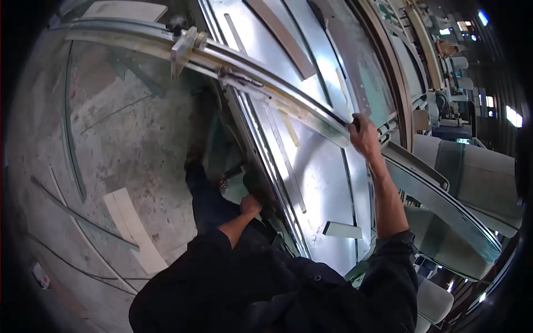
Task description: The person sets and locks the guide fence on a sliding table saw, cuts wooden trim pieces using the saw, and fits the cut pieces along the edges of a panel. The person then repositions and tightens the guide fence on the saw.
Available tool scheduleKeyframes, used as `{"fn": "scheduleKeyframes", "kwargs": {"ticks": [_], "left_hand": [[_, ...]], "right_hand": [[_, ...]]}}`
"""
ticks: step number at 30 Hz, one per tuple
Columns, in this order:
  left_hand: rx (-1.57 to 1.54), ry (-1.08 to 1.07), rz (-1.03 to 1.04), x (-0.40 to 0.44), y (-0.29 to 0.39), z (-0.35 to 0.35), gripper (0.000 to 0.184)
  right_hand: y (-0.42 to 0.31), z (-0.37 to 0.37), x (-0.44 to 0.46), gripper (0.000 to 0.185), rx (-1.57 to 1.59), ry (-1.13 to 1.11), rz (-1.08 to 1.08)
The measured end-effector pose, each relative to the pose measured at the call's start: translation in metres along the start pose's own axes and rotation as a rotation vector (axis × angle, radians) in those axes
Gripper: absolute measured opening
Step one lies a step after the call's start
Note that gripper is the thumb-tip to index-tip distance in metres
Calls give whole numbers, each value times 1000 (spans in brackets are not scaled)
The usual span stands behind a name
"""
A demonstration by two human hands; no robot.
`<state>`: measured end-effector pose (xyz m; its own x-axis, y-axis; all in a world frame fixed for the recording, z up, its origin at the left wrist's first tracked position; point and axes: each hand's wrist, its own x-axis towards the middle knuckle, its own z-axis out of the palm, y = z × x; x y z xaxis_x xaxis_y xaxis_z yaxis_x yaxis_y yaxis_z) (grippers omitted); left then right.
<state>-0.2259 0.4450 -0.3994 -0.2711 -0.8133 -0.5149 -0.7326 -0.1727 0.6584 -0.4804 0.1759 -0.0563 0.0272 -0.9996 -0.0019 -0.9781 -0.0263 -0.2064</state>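
Up and to the left of the grip lies a long brown strip [283, 41]; below the grip rests a short, pale-faced offcut [344, 231] with a dark left end. Well to the left spreads a stained concrete floor [155, 133]. There, lower than the grip, a dark narrow strip [100, 223] reaches onto a pale board [135, 230]; a slim pale strip [86, 240] and a black cable [61, 261] lie near, with a small white box [40, 276] farthest left. Higher on that side runs a long grey-green strip [69, 139]. Right of the grip bulge large banded cylindrical bags [483, 172], bright windows [514, 116] above them.
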Motion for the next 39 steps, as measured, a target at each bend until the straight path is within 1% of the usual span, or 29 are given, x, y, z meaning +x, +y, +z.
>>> {"fn": "scheduleKeyframes", "kwargs": {"ticks": [1, 3, 5, 7, 8, 10, 11, 13, 14, 16, 19, 20, 21, 23, 24, 25, 26, 27, 28, 29, 30, 31, 32, 33, 34, 35, 36, 37, 39], "left_hand": [[-23, 59, 10, -8, -2, 2, 31], [79, -94, 105, -13, -9, 20, 29], [-143, -42, 102, -34, 6, 24, 28], [-483, 34, 27, -43, 34, 14, 29], [-481, 39, 32, -47, 33, 16, 29], [-563, -70, 26, -45, 38, 14, 30], [-674, 94, 110, -53, 45, 6, 23], [-889, -263, -182, -46, 22, 16, 21], [-877, -253, -159, -42, 12, 27, 21], [-896, -181, 130, -40, -5, 41, 21], [-793, -189, 160, -38, -9, 31, 30], [-784, -181, 176, -31, -10, 27, 30], [-737, -216, 217, -26, -11, 24, 36], [-751, -254, 234, -32, -7, 15, 45], [-818, -251, 200, -35, -4, 9, 49], [-373, -332, 190, -39, 8, -11, 56], [-525, -342, 190, -28, -18, 40, 55], [-241, -351, 284, -35, -21, 42, 44], [-499, -405, 38, -46, 12, -11, 30], [-692, -74, 348, -36, -14, 36, 26], [-525, -39, 414, -39, -6, 14, 29], [-530, -55, 409, -44, -5, 5, 29], [-582, 76, 186, -52, -2, 5, 31], [-620, 219, -30, -47, 2, 2, 32], [-619, 217, -27, -35, 3, -5, 32], [-611, 269, -151, -24, 2, -8, 31], [-600, 317, -276, -16, 2, -10, 30], [-599, 307, -274, -7, -1, -11, 30], [-500, 211, -36, 10, -13, -18, 29]], "right_hand": [[7, 7, 0, 35, -4, 26, -11], [19, 15, 0, 34, -74, 49, -26], [-4, 7, -6, 37, -12, 10, 19], [1, 10, -4, 39, -9, 33, -9], [-2, 9, -7, 39, -9, 14, -16], [-2, 0, -7, 39, -21, -6, -49], [2, -1, -6, 40, -27, -8, -78], [-4, -7, -4, 35, -5, -6, -60], [-6, -5, 0, 35, -36, 2, -28], [-7, 3, 6, 33, -56, 5, 82], [-8, 19, 21, 40, -132, 118, 257], [-9, 15, 27, 49, 80, -3, 470], [-9, 9, 32, 49, 83, 12, 470], [-1, 3, 33, 52, 84, -111, 474], [4, -1, 30, 51, -72, -128, 353], [22, 4, 27, 49, -106, -136, 145], [38, 9, 25, 43, -106, -168, -13], [42, 12, 23, 37, -188, -190, -49], [29, 5, 9, 36, -195, -171, -71], [13, -5, 7, 36, -212, -124, -99], [5, -6, 9, 40, -159, -173, 60], [-2, -8, 10, 45, -110, -224, 222], [-8, -9, 11, 58, -31, -243, 284], [-14, -10, 15, 58, -36, -242, 287], [-21, -11, 20, 61, 12, -252, 437], [-20, -10, 20, 64, 61, -268, 593], [-18, -11, 18, 65, 112, -269, 596], [-17, -10, 12, 65, 109, -269, 606], [-20, -9, 10, 66, -63, -234, 384]]}}
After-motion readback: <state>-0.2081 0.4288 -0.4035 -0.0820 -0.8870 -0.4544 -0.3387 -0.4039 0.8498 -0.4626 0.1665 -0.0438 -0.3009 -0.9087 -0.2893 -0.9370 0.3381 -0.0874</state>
